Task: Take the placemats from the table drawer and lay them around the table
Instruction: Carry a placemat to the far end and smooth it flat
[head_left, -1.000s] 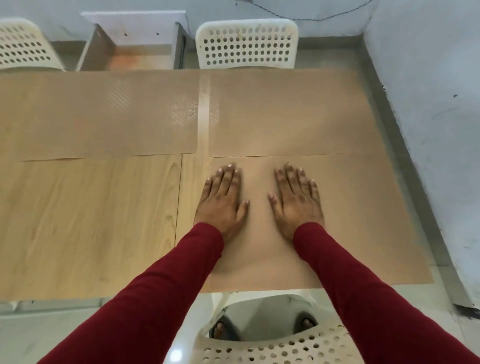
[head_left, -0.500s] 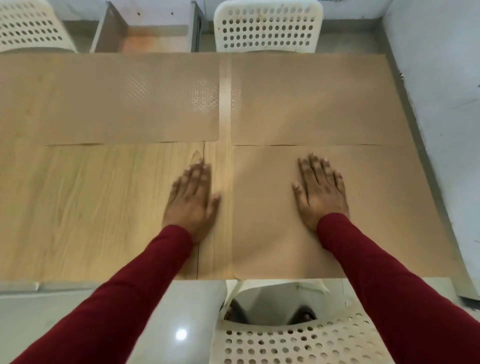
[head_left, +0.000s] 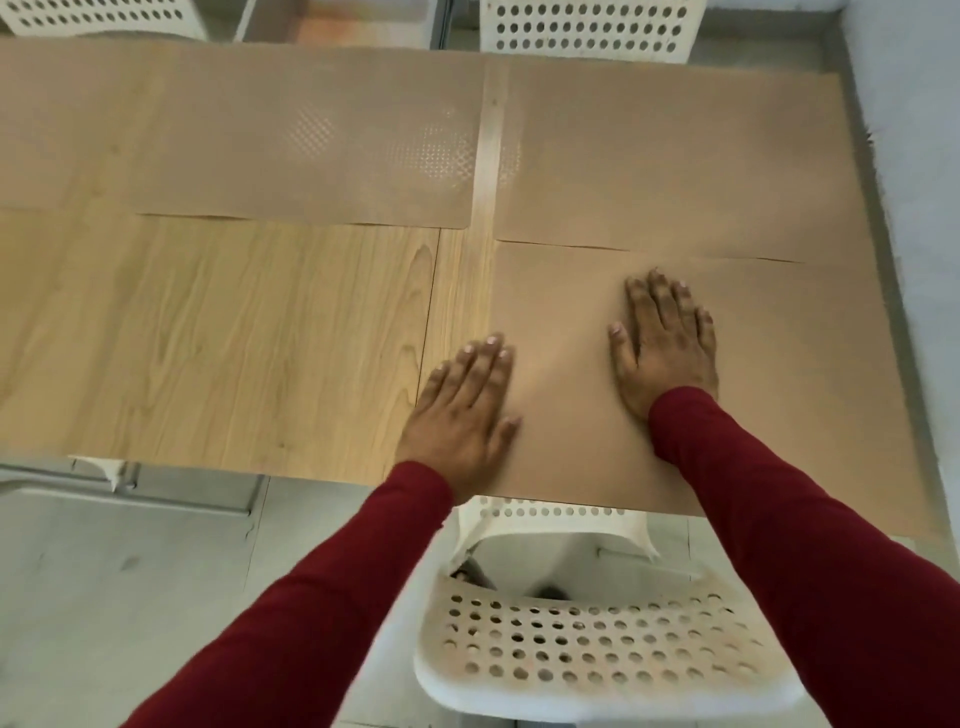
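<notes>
The far left placemat (head_left: 249, 140) runs out of the frame at the left edge, so its full width cannot be told. Two white perforated chairs (head_left: 587, 26) at the top of the frame are cut off by the upper edge. The near chair (head_left: 587, 654) hides what stands on the floor behind it. Both red sleeves (head_left: 311, 613) leave the frame at the bottom. The near placemat (head_left: 810, 405) is blurred along its right edge.

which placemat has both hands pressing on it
The near-right placemat, at the table's front edge above the white chair. The left hand and right hand lie flat on it; the two far placemats are untouched.
</notes>
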